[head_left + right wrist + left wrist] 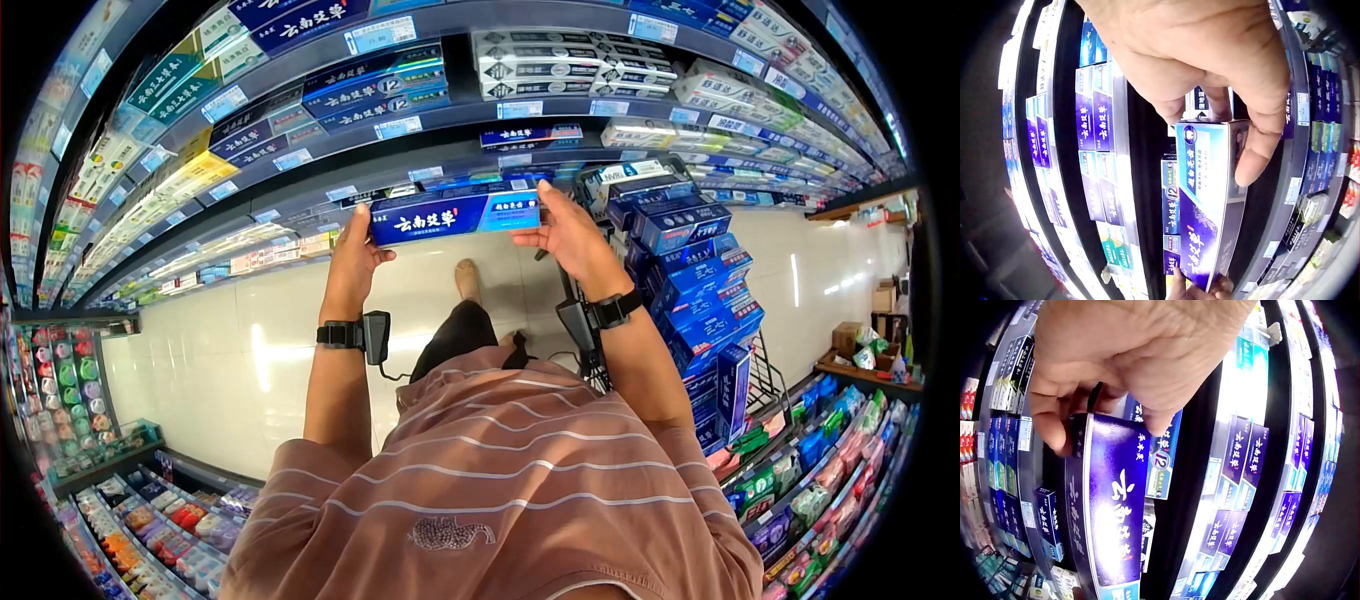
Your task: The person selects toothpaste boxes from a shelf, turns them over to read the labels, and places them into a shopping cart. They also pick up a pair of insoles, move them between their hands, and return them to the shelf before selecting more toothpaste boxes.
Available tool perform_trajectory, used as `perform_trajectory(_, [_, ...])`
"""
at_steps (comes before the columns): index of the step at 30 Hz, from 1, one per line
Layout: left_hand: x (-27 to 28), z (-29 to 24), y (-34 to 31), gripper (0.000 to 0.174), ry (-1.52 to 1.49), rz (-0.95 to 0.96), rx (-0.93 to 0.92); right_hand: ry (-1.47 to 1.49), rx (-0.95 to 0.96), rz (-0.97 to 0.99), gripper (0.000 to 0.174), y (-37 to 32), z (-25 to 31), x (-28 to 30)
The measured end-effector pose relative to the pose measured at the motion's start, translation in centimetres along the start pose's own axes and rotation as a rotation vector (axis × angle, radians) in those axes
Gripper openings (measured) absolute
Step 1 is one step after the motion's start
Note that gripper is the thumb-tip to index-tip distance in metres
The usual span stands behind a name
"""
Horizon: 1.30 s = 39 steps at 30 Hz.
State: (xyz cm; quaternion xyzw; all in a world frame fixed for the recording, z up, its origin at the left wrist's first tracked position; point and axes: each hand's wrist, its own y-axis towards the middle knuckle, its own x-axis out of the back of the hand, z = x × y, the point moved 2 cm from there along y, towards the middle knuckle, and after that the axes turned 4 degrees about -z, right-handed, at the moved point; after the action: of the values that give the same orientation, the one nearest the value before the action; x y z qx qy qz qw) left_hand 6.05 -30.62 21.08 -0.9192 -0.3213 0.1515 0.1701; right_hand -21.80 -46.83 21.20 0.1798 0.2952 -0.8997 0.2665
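A long blue and purple box (455, 213) is held level in front of the shelves, its printed face up towards the head camera. The left hand (352, 262) grips its left end; in the left wrist view that hand (1129, 356) has thumb and fingers around the end of the box (1113, 506). At the other end the right hand (580, 245) pinches it, and the right wrist view shows this hand (1204, 56) with thumb and fingers on opposite sides of the box's light blue end (1207, 169).
Shelves of boxed goods (375, 100) curve across the front. Right of the person stands a wire cart (768, 385) piled with blue boxes (700, 300). Racks of colourful packs (815, 480) line the lower right, others (160, 510) the lower left. Pale floor tiles (210, 370) lie between.
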Motion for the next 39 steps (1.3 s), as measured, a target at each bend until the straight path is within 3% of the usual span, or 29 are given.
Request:
perform_trajectory(5, [0.7, -0.8, 0.7, 0.046, -0.077, -0.01, -0.097, 0.013, 0.102, 0.082, 0.045, -0.1, 1.6, -2.7])
perform_trajectory(11, [1.4, -5.9, 2.9, 0.041, -0.181, 0.02, -0.33, 0.052, 0.152, 0.089, 0.049, 4.8, 2.7, -5.5])
perform_trajectory(19, [1.7, -10.3, 7.2, 0.04, -0.068, -0.013, -0.461, 0.094, 0.219, 0.193, 0.037, 9.7, 5.1, -8.9])
perform_trajectory(32, [1.4, -11.4, 10.5, 0.051, -0.038, -0.034, -0.453, 0.093, 0.191, 0.103, 0.052, 14.5, 5.5, -9.4])
perform_trajectory(39, [1.6, -10.6, 11.8, 0.046, -0.064, -0.083, -0.434, 0.086, 0.201, 0.13, 0.057, 15.2, 5.6, -8.8])
